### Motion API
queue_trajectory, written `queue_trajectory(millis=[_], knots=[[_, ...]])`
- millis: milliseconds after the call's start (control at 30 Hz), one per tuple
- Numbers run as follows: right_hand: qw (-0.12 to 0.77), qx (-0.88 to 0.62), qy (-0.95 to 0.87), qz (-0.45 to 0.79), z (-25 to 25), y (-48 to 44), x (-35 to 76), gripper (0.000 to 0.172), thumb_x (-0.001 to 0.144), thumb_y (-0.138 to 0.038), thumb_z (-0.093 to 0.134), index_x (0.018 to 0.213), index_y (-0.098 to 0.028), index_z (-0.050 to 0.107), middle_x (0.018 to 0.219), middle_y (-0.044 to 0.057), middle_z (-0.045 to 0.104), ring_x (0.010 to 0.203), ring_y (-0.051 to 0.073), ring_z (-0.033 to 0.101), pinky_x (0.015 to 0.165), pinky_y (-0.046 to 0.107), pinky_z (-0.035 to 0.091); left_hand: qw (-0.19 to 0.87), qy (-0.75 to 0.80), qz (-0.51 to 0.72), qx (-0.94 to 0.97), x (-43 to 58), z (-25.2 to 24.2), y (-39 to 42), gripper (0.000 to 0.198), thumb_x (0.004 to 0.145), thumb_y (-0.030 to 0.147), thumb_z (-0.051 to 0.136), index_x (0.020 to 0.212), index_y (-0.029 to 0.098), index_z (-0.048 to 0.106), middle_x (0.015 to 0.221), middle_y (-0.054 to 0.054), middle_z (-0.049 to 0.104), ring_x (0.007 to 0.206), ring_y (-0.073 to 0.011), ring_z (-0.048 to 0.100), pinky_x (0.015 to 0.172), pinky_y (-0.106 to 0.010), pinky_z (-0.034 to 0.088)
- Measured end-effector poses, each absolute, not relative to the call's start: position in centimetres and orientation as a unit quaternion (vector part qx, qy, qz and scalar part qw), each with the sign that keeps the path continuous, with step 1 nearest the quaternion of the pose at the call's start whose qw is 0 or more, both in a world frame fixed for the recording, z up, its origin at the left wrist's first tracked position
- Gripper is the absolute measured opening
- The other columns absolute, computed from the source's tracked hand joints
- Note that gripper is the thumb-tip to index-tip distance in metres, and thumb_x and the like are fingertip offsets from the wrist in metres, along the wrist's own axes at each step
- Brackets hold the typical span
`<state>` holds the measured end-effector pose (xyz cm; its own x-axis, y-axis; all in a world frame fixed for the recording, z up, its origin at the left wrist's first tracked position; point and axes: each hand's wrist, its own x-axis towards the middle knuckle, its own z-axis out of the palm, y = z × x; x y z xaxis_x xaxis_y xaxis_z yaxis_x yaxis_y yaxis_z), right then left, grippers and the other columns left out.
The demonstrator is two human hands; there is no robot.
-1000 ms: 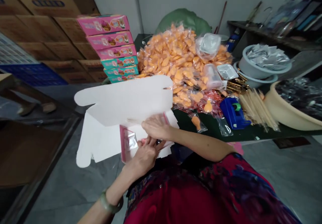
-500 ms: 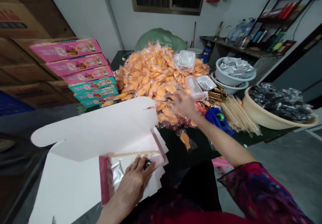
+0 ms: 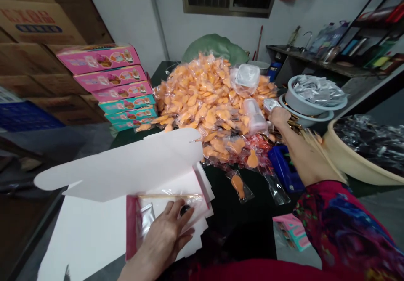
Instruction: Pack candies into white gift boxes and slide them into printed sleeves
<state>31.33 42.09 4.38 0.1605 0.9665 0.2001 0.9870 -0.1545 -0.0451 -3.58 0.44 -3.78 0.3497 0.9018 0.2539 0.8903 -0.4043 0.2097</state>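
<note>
Loose contents, one hand over them

The box (image 3: 132, 230) lies open at the worktop's near left corner, its white lid (image 3: 126, 167) raised and a flap (image 3: 83, 234) spread out, apparently past the left edge. A knock on that flap could skew the box. Inside, a silver sachet (image 3: 147, 218), a thin stick (image 3: 154, 196) along the far wall and a round black piece (image 3: 184, 210) look loose; if the left hand (image 3: 166, 232) lifts, they could slide. That hand lies palm down over them, fingers slightly bent, thumb apart, gripping nothing visible.

Farther out, toward the worktop's right edge, the right hand (image 3: 279, 116) meets a clear tray (image 3: 269, 103). Its wrist is bent and its knuckles are up; the fingertips are hidden, so I cannot tell whether they have closed on it. The tray looks thin; a hard pinch could crush it. The right forearm stretches low over the blue dispenser (image 3: 282, 167) and sticks (image 3: 325, 155), which a dropped elbow might scatter. Left of the tray, the orange packets (image 3: 202, 96) are heaped loosely and could slip if nudged.
</note>
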Motion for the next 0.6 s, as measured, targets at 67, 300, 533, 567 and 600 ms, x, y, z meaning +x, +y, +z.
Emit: queue_trajectory(millis=[67, 300, 533, 567, 600], knots=[[0.079, -0.760, -0.643, -0.050, 4.2, 41.5, 31.3, 0.039, 0.091, -0.014, 0.054, 0.123, 0.001, 0.069, 0.121, 0.031, 0.067, 0.117, 0.035, 0.064, 0.096, 0.042, 0.048, 0.031, 0.545, 0.193, 0.815, -3.4, -3.5, 0.3, 0.039, 0.088, 0.022, 0.059, 0.126, 0.019, 0.069, 0.129, -0.019, 0.064, 0.110, -0.0332, 0.068, 0.078, -0.042, 0.067], [0.102, -0.764, -0.636, 0.022, 4.7, 40.5, 31.3, 0.033, 0.094, -0.031, 0.062, 0.113, -0.008, 0.074, 0.118, 0.021, 0.070, 0.103, 0.025, 0.065, 0.084, 0.032, 0.047, 0.068, 0.531, 0.280, 0.797, -3.9, -2.0, -0.6, 0.036, 0.097, 0.029, 0.055, 0.132, 0.023, 0.062, 0.129, -0.016, 0.064, 0.110, -0.0260, 0.070, 0.082, -0.036, 0.066], [0.310, -0.734, -0.605, -0.019, 10.8, 35.6, 31.4, 0.035, 0.102, -0.019, 0.045, 0.123, -0.001, 0.066, 0.124, 0.031, 0.066, 0.108, 0.023, 0.064, 0.083, 0.035, 0.043, 0.116, 0.602, 0.383, 0.691, -6.1, 1.2, -0.8, 0.035, 0.094, 0.035, 0.063, 0.127, 0.024, 0.067, 0.123, -0.012, 0.070, 0.108, -0.0244, 0.071, 0.088, -0.036, 0.063], [0.374, -0.698, -0.610, -0.014, 11.3, 33.6, 30.6, 0.034, 0.101, -0.016, 0.044, 0.125, -0.003, 0.065, 0.125, 0.029, 0.066, 0.108, 0.022, 0.064, 0.084, 0.036, 0.044, 0.115, 0.623, 0.421, 0.649, -6.3, 2.0, -0.8, 0.035, 0.093, 0.037, 0.065, 0.124, 0.022, 0.067, 0.120, -0.012, 0.070, 0.104, -0.0231, 0.071, 0.086, -0.036, 0.063], [0.456, -0.646, -0.611, 0.019, 11.5, 31.1, 29.5, 0.029, 0.099, -0.014, 0.049, 0.121, -0.007, 0.067, 0.122, 0.026, 0.068, 0.103, 0.020, 0.065, 0.083, 0.035, 0.045, 0.125, 0.637, 0.460, 0.606, -6.5, 2.7, -0.9, 0.037, 0.093, 0.039, 0.066, 0.125, 0.021, 0.066, 0.117, -0.012, 0.071, 0.100, -0.0214, 0.071, 0.085, -0.035, 0.062]])
